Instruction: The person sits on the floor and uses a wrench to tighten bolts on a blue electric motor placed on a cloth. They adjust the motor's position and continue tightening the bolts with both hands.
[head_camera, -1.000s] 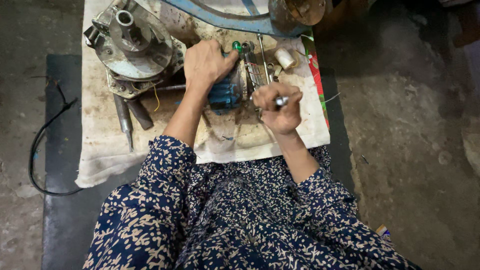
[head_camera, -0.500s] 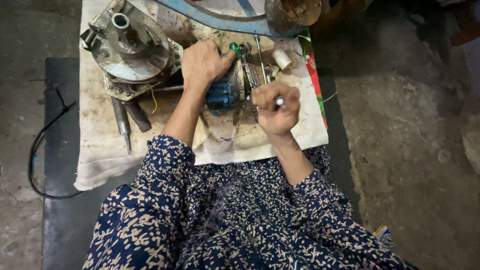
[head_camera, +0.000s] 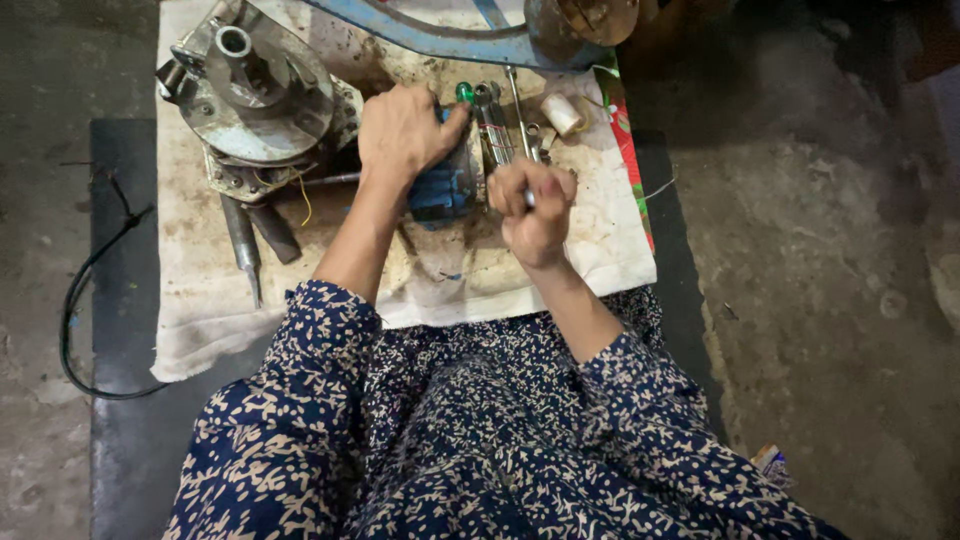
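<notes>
1. Left hand (head_camera: 400, 130) laid palm-down over a blue block-shaped part (head_camera: 445, 190), fingers (head_camera: 452, 120) curled over its far edge; part showing at 5 o'clock from the knuckles.
2. Right hand (head_camera: 533, 210) fisted, fingers pressed together around a thin metal tool (head_camera: 527, 198), just beside the part at 3 o'clock.
3. Stained white cloth (head_camera: 600, 240) beneath; round metal housing (head_camera: 255, 90) at 10 o'clock.

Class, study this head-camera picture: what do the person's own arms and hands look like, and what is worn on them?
Both hands, the left hand and the right hand, are bare, with no gloves. No ring or watch shows. The forearms are bare; the sleeves end near the elbows. The fabric is dark navy with a small pale leaf-like print, matching the garment over the lap.
</notes>
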